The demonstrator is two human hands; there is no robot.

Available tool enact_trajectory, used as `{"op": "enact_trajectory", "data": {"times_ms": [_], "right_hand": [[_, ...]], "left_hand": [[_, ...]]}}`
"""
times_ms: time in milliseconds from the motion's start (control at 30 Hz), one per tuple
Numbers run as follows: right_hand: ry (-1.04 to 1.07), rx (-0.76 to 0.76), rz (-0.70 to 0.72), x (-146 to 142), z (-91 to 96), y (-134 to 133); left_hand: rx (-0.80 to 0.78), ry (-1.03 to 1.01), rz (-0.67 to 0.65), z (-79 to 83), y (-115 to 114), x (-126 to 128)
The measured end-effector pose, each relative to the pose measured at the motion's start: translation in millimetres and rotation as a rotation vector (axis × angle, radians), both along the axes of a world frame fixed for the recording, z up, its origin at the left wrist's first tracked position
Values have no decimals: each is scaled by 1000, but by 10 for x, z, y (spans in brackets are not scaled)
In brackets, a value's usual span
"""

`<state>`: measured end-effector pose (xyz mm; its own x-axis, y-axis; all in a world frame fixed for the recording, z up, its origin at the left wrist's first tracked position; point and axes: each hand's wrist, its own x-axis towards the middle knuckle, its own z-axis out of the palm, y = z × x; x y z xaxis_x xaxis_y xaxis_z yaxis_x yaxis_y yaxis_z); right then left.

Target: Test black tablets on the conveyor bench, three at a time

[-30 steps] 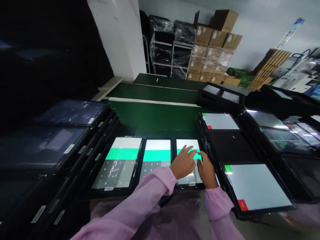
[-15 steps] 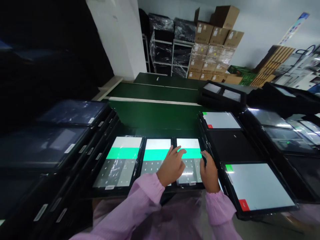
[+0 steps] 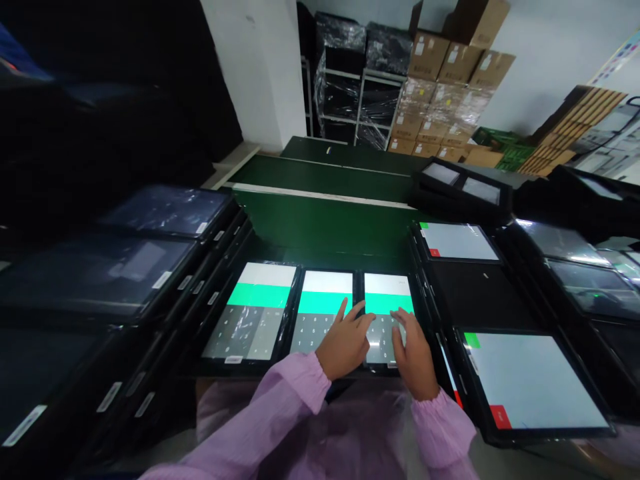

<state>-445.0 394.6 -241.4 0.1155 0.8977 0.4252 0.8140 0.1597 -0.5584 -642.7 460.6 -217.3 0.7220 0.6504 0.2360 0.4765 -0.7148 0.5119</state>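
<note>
Three lit tablets showing calculator keypads lie side by side in front of me: a left tablet [image 3: 250,313], a middle tablet [image 3: 315,307] and a right tablet [image 3: 387,293]. My left hand [image 3: 345,341] is over the gap between the middle and right ones, fingers spread, a fingertip at the right tablet's keypad. Over the right edge of the right tablet is my right hand [image 3: 414,350], fingers stretched out and apart, fingertips at the upper keys. Both hands hold nothing. Whether the fingertips touch the glass I cannot tell.
Stacks of dark tablets [image 3: 135,267] stand at my left. To the right, a black tray stack carries a tablet with a white screen [image 3: 540,380] and another white-screened tablet [image 3: 463,241]. Behind lies a green work surface [image 3: 325,223]; cardboard boxes [image 3: 427,57] are piled at the wall.
My right hand has moved from the right tablet's edge inward over its keypad. Small digits now show in that tablet's white display area. The whole view has shifted slightly.
</note>
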Motion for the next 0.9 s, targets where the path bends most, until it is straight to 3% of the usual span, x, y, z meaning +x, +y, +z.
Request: {"op": "enact_trajectory", "data": {"times_ms": [167,367,533,633,733,900], "right_hand": [[19,-4,-190,245,-54,177],[26,-14,-127,234,-124,218],[48,-15,-183,236,-154,201],[49,-20,-137,222,-133,205],[71,-19,-138,202,-74,128],[276,-8,-325,173,-85,-206]], "left_hand": [[-13,-42,69,26,-60,-83],[-43,-63,179,98,-111,-383],[-33,-80,285,3,-107,-601],[-32,-82,325,-55,-78,-687],[-9,-69,348,-96,-23,-750],[-20,-20,339,-86,126,-817]]}}
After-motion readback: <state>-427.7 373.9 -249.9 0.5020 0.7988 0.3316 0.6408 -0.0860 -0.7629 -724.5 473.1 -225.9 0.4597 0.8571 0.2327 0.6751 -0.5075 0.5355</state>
